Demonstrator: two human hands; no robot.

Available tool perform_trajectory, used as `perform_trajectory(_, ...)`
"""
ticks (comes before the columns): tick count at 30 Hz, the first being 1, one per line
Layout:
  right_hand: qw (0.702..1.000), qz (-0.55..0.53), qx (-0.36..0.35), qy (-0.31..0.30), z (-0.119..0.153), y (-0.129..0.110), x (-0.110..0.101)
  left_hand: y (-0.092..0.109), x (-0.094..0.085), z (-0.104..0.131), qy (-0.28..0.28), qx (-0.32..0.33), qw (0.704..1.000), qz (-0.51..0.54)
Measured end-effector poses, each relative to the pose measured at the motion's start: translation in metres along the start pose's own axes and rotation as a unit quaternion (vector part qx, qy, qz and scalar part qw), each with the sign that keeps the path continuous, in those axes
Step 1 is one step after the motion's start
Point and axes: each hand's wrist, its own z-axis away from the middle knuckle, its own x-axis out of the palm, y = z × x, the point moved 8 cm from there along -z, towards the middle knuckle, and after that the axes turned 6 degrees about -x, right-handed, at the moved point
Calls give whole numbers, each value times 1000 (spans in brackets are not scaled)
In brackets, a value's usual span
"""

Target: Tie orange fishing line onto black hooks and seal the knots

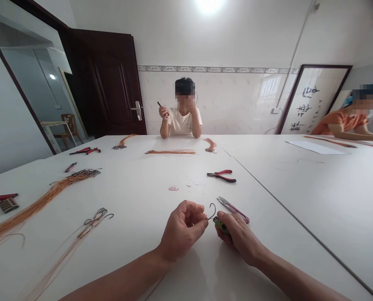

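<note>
My left hand (182, 228) is curled closed, thumb and fingertips pinching the shank of a dark metal fish hook (212, 212) whose bend curves up and over, just above the white desk (268, 200) right in front of me. A thin line seems to trail from the hook under my hand, though it is too fine to be sure. My right hand (239, 236) lies just beside it, fingers wrapped around a small green lighter (220, 224) whose top points toward the hook; the two are close but I cannot tell if they touch. Just beyond my right hand lie small thread snips with pink handles (233, 207), and farther up the desk a pair of red-handled pliers (221, 176), with a tiny pink ring (173, 188) and some specks between. To my left, a few finished hooks on pale line (94, 219) lie near, and beyond them a long bundle of orange line with hooks at its end (48, 194). At the far left edge sit a red-handled tool (1, 197) and a small spool (8, 205). More orange bundles (170, 152) lie across the far side, where a person in a white shirt (182, 115) sits with elbows on the desk, holding something dark and red. Another person in orange (349, 121) leans over the adjoining desk at right. Nothing lies between my hands and the hook.
</note>
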Motion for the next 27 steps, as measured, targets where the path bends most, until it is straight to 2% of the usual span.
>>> perform_trajectory(14,1000,16,-5,-7,-1,0,2,2,0,1,1,-2,1000,9)
perform_trajectory(18,997,51,-14,54,-1,2,-10,3,-2,1,6,-5,1000,10)
perform_trajectory(21,969,209,-92,96,-3,-6,-22,3,-4,0,13,-7,1000,11)
perform_trajectory(24,916,362,-152,82,-7,-8,-20,3,-4,1,14,-7,1000,8)
perform_trajectory(27,889,411,-191,63,-7,-8,-13,5,-3,1,13,0,1000,9)
